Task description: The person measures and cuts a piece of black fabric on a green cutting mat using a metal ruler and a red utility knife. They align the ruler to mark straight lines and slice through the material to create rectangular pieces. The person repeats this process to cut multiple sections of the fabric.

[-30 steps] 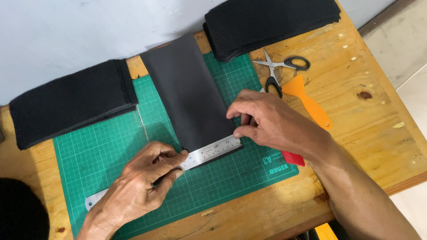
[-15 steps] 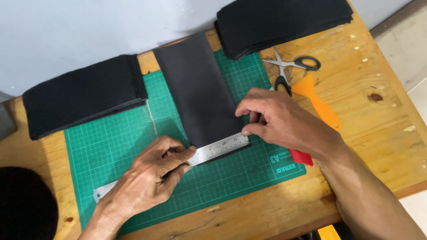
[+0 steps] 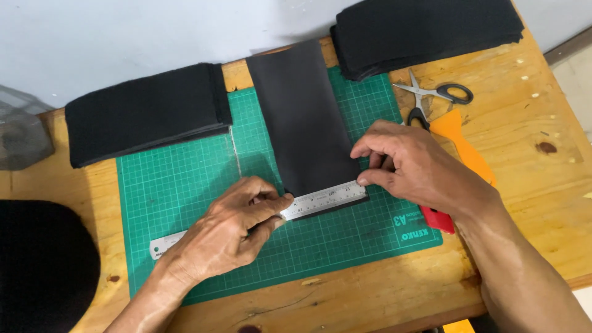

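Ruler (image 3: pixel 271 213) stays pinned across black strip (image 3: pixel 305 123) by both hands.

A fabric strip (image 3: pixel 302 123) lay on the cutting mat (image 3: pixel 185 185) at centre frame, a ruler (image 3: pixel 314 202) across its lower end. Fabric stacks sat upper left (image 3: pixel 145 111) and upper right (image 3: pixel 425 31); scissors (image 3: pixel 431 98) lay right of the mat.
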